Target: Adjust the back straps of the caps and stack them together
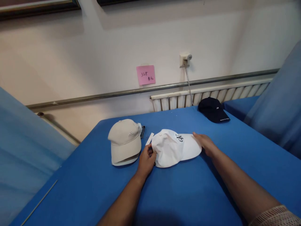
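A white baseball cap (167, 149) with black letters on its front lies between my hands, its brim pointing right. My left hand (147, 159) pinches the back edge of its crown, where a white strap or tag sticks up. At the other end, my right hand (205, 143) grips the tip of the brim, thumb on top and the fingers partly hidden beneath. Just left of my left hand sits a beige cap (125, 141), brim facing me, with a dark strap and tag behind it. A black cap (213, 110) rests at the back right.
The blue-covered table (183, 194) reaches the wall, where a radiator (174, 101) and a metal rail (113, 94) run. A cord hangs from a socket (184, 60). Blue curtains (21, 157) hang on both sides. A thin stick (39, 203) lies at the left edge.
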`<state>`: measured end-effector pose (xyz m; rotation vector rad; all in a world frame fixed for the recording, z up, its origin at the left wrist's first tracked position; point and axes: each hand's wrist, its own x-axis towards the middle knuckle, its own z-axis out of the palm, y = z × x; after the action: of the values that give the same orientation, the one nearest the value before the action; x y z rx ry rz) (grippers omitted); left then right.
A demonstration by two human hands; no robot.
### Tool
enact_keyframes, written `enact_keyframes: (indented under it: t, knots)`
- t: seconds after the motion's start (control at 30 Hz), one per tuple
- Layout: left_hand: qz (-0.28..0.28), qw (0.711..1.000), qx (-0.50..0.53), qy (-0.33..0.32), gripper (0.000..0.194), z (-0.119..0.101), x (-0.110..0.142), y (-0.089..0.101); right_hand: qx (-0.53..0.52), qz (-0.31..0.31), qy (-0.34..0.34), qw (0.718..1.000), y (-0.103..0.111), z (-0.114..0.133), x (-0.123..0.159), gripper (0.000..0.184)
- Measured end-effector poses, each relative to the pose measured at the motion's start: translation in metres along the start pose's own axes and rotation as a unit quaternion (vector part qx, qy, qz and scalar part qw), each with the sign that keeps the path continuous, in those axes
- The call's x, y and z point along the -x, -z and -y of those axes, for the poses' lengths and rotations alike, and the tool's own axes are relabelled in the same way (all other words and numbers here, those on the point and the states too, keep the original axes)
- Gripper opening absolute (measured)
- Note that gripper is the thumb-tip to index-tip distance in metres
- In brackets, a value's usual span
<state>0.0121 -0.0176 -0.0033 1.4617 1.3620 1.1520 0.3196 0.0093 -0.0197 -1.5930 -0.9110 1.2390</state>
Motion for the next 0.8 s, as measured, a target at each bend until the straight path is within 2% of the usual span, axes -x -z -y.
enact_keyframes:
  t: [0.07,0.1,0.17,0.27,0.43,0.53,0.6,0.7,0.8]
  knots:
    - [0.002,0.995,0.076,0.062,0.047,-0.002,0.000,0.000,-0.108,0.126,-0.058,0.985,-0.002,0.005,0.008,0.037]
    - [0.014,0.989,0.118,0.092,0.047,-0.004,0.001,0.001,-0.150,0.167,-0.082,0.971,-0.003,0.007,0.012,0.035]
    - [0.058,0.967,0.203,0.142,0.046,-0.008,0.002,0.004,-0.192,0.192,-0.100,0.957,-0.004,0.009,0.016,0.031]
    - [0.103,0.928,0.313,0.172,0.039,-0.014,0.002,0.011,-0.230,0.164,-0.084,0.956,-0.006,0.009,0.015,0.031]
    - [0.106,0.864,0.456,0.187,0.025,-0.015,-0.002,0.021,-0.308,0.147,-0.058,0.938,-0.009,0.006,0.011,0.032]
    - [0.115,0.816,0.528,0.204,0.029,-0.014,-0.002,0.019,-0.390,0.121,-0.065,0.911,-0.011,0.008,0.011,0.029]
    - [0.125,0.795,0.548,0.230,0.030,-0.014,0.001,0.014,-0.472,0.096,-0.054,0.875,-0.013,0.011,0.013,0.027]
    - [0.140,0.797,0.527,0.259,0.029,-0.017,0.008,0.003,-0.550,0.106,-0.027,0.828,-0.025,0.012,0.022,0.028]
    - [0.153,0.836,0.468,0.244,0.030,-0.021,0.018,-0.014,-0.533,0.150,-0.061,0.831,-0.053,0.004,0.044,0.033]
